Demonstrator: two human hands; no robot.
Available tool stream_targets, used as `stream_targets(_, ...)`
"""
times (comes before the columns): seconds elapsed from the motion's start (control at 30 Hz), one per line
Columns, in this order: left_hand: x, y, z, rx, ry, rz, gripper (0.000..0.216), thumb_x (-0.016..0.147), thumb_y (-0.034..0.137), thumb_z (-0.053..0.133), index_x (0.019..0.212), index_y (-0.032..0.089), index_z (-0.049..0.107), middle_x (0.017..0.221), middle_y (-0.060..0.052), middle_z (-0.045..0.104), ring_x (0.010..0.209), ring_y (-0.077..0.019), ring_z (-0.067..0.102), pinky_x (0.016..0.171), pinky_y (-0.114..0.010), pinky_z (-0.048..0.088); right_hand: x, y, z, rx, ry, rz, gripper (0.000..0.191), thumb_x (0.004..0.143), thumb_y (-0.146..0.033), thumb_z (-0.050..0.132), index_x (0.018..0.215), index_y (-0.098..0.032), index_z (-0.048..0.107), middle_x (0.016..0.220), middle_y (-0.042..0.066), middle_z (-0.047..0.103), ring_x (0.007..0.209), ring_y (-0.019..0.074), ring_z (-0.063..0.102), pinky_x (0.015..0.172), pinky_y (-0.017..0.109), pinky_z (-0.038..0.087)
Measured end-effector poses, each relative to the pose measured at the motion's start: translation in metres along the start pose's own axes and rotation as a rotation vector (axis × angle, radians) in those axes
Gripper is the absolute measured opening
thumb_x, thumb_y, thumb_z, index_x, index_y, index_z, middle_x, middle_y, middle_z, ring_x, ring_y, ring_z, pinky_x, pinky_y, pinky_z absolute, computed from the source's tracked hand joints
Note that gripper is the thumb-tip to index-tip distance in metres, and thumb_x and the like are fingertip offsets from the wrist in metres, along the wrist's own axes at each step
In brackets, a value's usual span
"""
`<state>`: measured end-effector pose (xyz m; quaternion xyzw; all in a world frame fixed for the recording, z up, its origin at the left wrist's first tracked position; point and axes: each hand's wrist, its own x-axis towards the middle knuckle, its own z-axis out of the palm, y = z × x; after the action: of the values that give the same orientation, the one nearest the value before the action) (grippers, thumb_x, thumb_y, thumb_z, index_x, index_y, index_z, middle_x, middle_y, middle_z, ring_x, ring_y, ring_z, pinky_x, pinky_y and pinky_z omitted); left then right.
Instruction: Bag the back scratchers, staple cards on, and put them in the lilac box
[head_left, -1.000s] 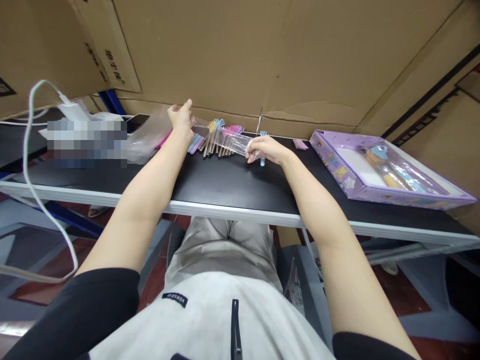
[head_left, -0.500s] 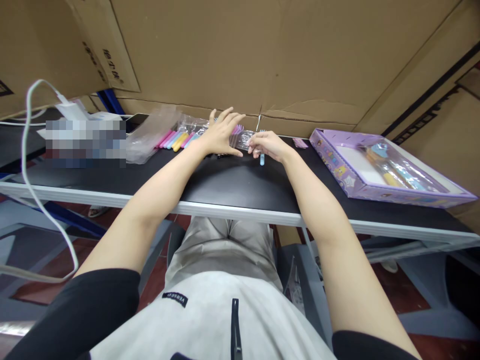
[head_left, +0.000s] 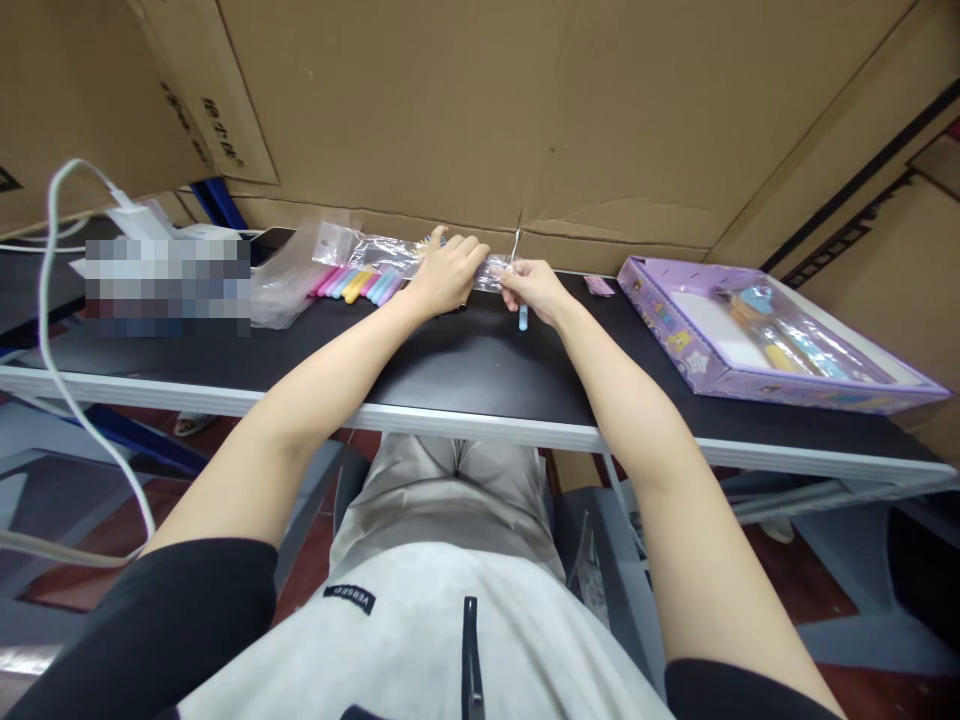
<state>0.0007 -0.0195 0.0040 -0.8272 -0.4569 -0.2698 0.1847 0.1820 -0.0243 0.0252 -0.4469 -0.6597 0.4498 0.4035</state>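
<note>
My left hand [head_left: 448, 274] is closed over a long clear plastic bag [head_left: 384, 250], with its fingers curled down onto it. My right hand [head_left: 534, 288] pinches the right end of the same bag between thumb and fingers. Below the right hand a light blue handle [head_left: 523, 318] sticks out; its upper part is hidden. To the left of my left hand lies a row of several slim handles [head_left: 360, 284] in pink, blue, yellow and purple, partly under the bag. Something small and dark shows under the left hand, too covered to name.
On the right lies a purple box [head_left: 701, 365] with wrapped coloured items inside. A small pink packet [head_left: 598, 286] lies beside it. To the left are a cloudy plastic bag [head_left: 281, 290], a phone [head_left: 268, 243] and a white charger [head_left: 142, 217] with its cable. Cardboard [head_left: 465, 120] walls the back.
My left hand has gone from spread fingers to curled ones, closing on the bag. The clear bag now stretches flatter to the left, over the handles. My right hand stays nearly in place.
</note>
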Motion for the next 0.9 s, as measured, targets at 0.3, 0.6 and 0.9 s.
stream_targets(0.3,-0.001,-0.002,-0.002,-0.04,0.011,-0.053,0.032,0.09,0.015,0.049,0.119,0.016,0.064,0.116,-0.018,0.067,0.116,-0.0381,0.06,0.11,-0.065,0.035,0.0,-0.001,0.005,0.031,0.048,0.038,0.063,0.082,-0.054,0.085,0.053,-0.02,0.04,0.032,-0.006,0.038,0.031,0.0048,0.037,0.035,0.016,0.031)
stream_targets(0.6,-0.001,-0.011,0.0,-0.07,0.008,-0.052,0.029,0.089,0.012,0.049,0.112,0.018,0.065,0.108,-0.016,0.068,0.115,-0.0369,0.061,0.103,-0.057,0.044,0.004,0.005,0.003,0.028,0.055,0.114,0.061,0.077,-0.048,0.091,0.056,-0.022,0.04,0.034,-0.007,0.036,0.031,0.0048,0.034,0.033,0.018,0.031)
stream_targets(0.9,-0.001,-0.009,-0.005,-0.113,-0.055,-0.062,0.031,0.087,0.015,0.051,0.112,0.017,0.069,0.106,-0.017,0.07,0.114,-0.0389,0.062,0.102,-0.058,0.045,0.004,0.005,0.004,-0.027,0.063,0.148,0.057,0.075,-0.048,0.093,0.06,-0.023,0.043,0.033,-0.007,0.035,0.031,0.0066,0.035,0.031,0.019,0.026)
